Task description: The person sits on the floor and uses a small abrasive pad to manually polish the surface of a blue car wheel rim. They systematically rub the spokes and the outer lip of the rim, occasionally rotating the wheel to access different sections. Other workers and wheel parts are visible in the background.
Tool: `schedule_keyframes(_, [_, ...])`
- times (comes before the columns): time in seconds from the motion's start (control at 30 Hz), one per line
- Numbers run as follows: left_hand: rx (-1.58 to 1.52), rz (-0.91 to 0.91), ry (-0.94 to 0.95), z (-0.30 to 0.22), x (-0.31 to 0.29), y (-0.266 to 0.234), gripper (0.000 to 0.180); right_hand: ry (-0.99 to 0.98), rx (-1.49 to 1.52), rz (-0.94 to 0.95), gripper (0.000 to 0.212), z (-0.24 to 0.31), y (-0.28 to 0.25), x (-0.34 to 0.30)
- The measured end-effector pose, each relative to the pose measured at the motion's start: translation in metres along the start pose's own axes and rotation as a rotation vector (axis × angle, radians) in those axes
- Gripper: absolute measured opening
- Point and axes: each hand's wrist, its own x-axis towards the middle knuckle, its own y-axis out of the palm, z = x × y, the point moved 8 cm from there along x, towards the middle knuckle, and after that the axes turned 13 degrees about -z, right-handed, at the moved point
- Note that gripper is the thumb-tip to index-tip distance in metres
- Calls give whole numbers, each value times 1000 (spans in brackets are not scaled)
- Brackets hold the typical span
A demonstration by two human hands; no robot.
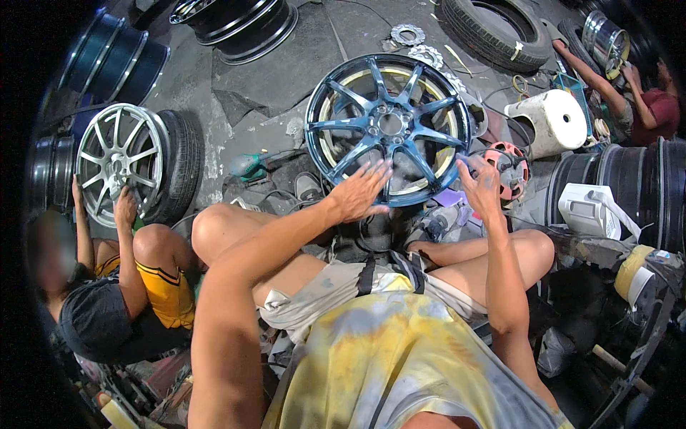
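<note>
While the dark blue alloy wheel [389,129] stands tilted on the grey floor [286,79] in front of the seated person's knees, its lower rim is covered by the left hand [359,193], which lies flat and open with fingers spread across a spoke and the rim edge. Held up just beside the wheel's right edge, the right hand [480,189] has its fingers loosely curled; whether it pinches anything or touches the rim cannot be made out. Behind that hand a pink and black round object [509,169] is half hidden. At the left, another person's hands rest on a silver wheel with its tyre [125,161], and their body is cut off by the dark edge of the view. At the top right a second co-worker in a red shirt [657,111] reaches toward a shiny rim [606,39], partly lost in the curved border. A white cylinder with a hole [554,120] lies near the blue wheel's right side, and black tyres [496,28] sit beyond it.
</note>
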Motion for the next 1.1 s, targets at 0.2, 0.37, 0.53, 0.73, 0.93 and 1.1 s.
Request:
schedule_keyframes(0.2, [-209, 103, 8, -39, -26, -34, 65, 14, -47, 91, 26, -13, 24, -12])
schedule_keyframes(0.37, [-447, 25, -157, 21, 12, -63, 38, -26, -90, 1, 26, -14, 17, -15])
schedule_keyframes(0.53, [-173, -168, -423, 133, 24, -60, 33, -10, -3, 116, 25, -28, 30, -25])
schedule_keyframes(0.73, [-64, -191, -513, 170, -1, -24, 46, 159, -99, 270, 28, -35, 43, -31])
schedule_keyframes(0.93, [-94, -176, -612, 185, -6, -8, 48, 111, -63, 251, 30, -40, 55, -29])
schedule_keyframes(1.1, [-113, -194, -629, 184, -10, -9, 49, 113, -55, 290, 31, -38, 62, -30])
